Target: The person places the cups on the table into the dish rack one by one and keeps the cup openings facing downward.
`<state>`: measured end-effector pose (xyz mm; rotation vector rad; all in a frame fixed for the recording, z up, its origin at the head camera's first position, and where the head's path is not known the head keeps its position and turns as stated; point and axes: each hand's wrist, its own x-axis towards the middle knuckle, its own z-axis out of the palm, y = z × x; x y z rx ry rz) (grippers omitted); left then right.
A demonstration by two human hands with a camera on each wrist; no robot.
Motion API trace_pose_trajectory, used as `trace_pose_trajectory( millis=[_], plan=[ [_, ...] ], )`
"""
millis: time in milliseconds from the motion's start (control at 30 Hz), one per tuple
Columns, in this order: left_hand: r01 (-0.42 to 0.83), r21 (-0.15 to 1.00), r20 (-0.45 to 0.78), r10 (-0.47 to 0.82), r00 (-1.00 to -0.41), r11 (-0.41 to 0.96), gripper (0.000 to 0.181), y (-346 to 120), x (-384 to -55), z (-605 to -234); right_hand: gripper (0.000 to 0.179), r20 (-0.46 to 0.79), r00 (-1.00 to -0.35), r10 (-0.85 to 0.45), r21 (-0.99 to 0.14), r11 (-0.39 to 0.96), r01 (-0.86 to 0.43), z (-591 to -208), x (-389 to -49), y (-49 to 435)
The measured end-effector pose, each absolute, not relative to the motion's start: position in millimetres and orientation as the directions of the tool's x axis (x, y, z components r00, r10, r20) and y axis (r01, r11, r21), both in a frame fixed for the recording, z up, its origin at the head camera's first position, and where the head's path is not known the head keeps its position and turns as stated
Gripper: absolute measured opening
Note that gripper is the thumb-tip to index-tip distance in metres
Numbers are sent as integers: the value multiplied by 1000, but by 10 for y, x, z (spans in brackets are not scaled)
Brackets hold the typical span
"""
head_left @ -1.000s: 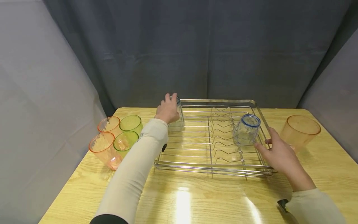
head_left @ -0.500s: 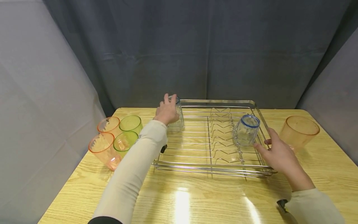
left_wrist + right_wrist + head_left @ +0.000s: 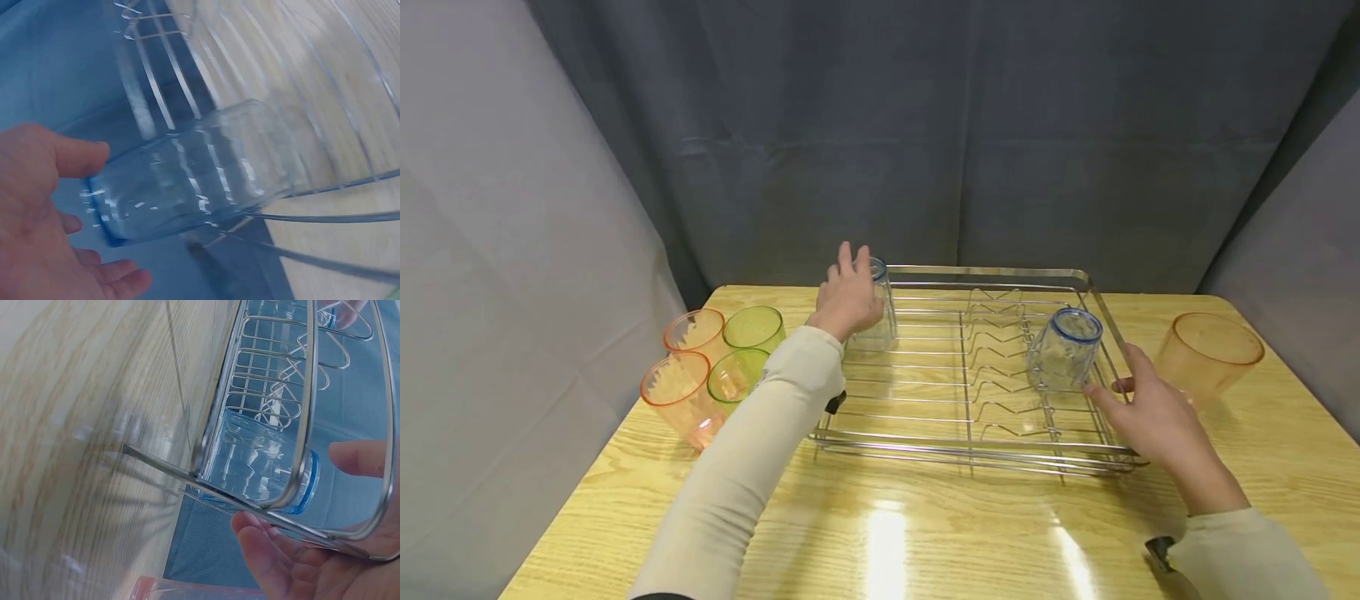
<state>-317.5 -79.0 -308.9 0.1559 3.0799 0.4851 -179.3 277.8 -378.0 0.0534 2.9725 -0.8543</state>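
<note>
A clear glass [image 3: 187, 175] with a blue ring at its top stands at the back left of the wire dish rack [image 3: 925, 367]. My left hand [image 3: 847, 300] is at this glass, its thumb close to the blue ring and its other fingers spread away from it. Toward the rack's right end stands another clear, blue-ringed glass [image 3: 1063, 350], narrower at the top. Across the rack's right rim lies my right hand [image 3: 1157, 417], thumb inside and fingers outside. The right wrist view shows the rack's bars passing in front of that hand [image 3: 312, 562].
At left on the wooden table [image 3: 820, 533] stand two orange cups [image 3: 677, 400] and two green cups [image 3: 752, 329] in a cluster. A wider orange cup [image 3: 1206, 358] stands right of the rack. Grey curtain [image 3: 925, 142] hangs behind the table.
My left fingers have lifted and straightened a little at the back-left glass. The right hand stays at the rack's rim, and both glasses stand where they were.
</note>
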Motion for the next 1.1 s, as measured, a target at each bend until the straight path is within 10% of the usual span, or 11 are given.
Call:
trace_pose_trajectory(
  millis=[567,1100],
  plan=[
    [261,354,57,258,-965,898,66,-1084,-2319,-2636,95,-58,-998,6,-520,853,36,-3816,-1818,2803],
    [179,367,18,185,-983,913,68,-1281,-2057,-3181,94,-74,-997,6,-519,853,44,-3792,-1819,2808]
  ],
)
